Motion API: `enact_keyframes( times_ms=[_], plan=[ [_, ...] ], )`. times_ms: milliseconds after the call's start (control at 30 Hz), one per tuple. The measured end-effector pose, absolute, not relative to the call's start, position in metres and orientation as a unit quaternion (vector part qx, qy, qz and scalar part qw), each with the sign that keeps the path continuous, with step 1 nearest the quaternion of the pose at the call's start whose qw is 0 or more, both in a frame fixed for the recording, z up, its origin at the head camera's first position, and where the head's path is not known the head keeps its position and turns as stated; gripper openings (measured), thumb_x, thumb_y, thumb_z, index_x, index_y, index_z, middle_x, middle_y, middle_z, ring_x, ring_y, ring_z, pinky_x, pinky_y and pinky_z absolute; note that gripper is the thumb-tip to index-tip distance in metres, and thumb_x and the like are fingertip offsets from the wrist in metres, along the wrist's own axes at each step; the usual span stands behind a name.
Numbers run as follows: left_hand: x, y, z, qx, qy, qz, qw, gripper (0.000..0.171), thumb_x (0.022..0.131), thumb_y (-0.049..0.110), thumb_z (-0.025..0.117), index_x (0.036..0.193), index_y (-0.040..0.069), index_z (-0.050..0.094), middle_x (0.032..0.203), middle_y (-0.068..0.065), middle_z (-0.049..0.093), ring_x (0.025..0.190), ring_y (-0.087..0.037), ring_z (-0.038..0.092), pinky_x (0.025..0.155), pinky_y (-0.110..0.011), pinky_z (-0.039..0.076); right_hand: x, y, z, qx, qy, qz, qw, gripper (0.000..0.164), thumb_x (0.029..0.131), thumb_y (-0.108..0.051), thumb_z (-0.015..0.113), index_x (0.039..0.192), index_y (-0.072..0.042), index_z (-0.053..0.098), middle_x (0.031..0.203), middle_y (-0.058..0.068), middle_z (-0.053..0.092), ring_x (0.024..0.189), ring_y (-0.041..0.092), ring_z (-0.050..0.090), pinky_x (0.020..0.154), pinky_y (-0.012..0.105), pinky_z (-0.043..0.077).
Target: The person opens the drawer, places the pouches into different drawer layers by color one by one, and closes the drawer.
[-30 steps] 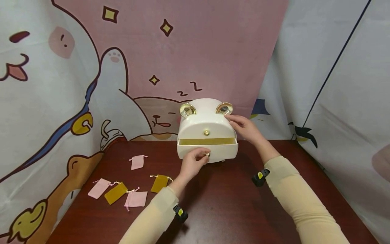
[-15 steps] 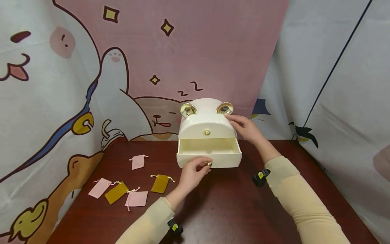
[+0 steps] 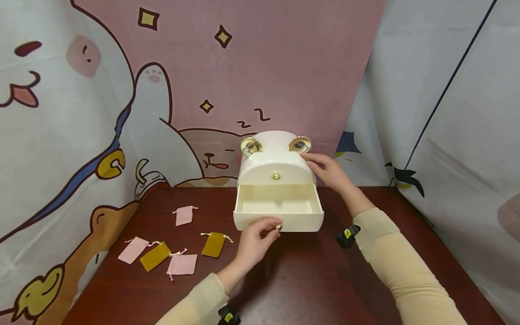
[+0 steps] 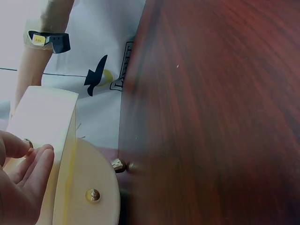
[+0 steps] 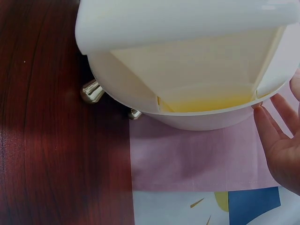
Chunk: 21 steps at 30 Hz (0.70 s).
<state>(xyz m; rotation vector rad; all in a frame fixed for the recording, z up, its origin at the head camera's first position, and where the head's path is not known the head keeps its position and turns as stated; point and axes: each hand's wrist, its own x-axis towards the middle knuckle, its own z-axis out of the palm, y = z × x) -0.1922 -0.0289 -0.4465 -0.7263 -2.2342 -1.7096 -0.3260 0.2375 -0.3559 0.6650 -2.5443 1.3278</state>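
Observation:
A cream-white two-drawer box (image 3: 274, 161) with gold ear-like rings on top stands at the table's back. Its lower drawer (image 3: 302, 222) is pulled far out, and its bare floor shows in the head view. My left hand (image 3: 253, 242) pinches that drawer's small gold knob (image 3: 278, 227) between thumb and fingers. The upper drawer's knob (image 4: 93, 195) appears in the left wrist view, with that drawer in place. My right hand (image 3: 328, 170) touches the box's upper right side, just below the right gold ring (image 3: 299, 144), its fingers fairly straight.
Left of the box, several small drawstring pouches lie on the dark red-brown table (image 3: 317, 280): pink ones (image 3: 184, 216) and mustard ones (image 3: 214, 245). A printed cartoon cloth (image 3: 284, 67) hangs right behind the box. Gold feet (image 5: 92, 92) hold the box up.
My left hand has drawn the lower drawer toward me by its knob, from a narrow gap to far out. The right hand has stayed at the box's side.

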Motion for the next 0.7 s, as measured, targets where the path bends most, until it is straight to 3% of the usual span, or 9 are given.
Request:
enact_keyframes(
  times_ms=[300,700],
  plan=[
    [-0.165,-0.027,-0.423,-0.257,-0.76,-0.587,0.108,0.023,0.087,-0.013,0.066,0.108,-0.006,0.07,0.094,-0.021,0.072,0.077,-0.037,0.07,0.07,-0.029,0.058,-0.327,0.237,-0.356,0.224,-0.854,0.46,0.092,0.039,0.103,-0.017,0.055,0.141,-0.007,0.056,0.144,0.017,0.05,0.129,0.036,0.049,0.104,0.055,0.04],
    [-0.145,-0.027,-0.413,-0.264,-0.746,-0.603,0.097,0.022,0.087,-0.016,0.064,0.107,-0.008,0.07,0.095,-0.023,0.071,0.077,-0.04,0.07,0.07,-0.031,0.059,-0.328,0.237,-0.356,0.231,-0.856,0.453,0.094,0.04,0.103,-0.018,0.054,0.141,-0.005,0.054,0.145,0.019,0.049,0.133,0.038,0.045,0.106,0.057,0.037]
  ],
)
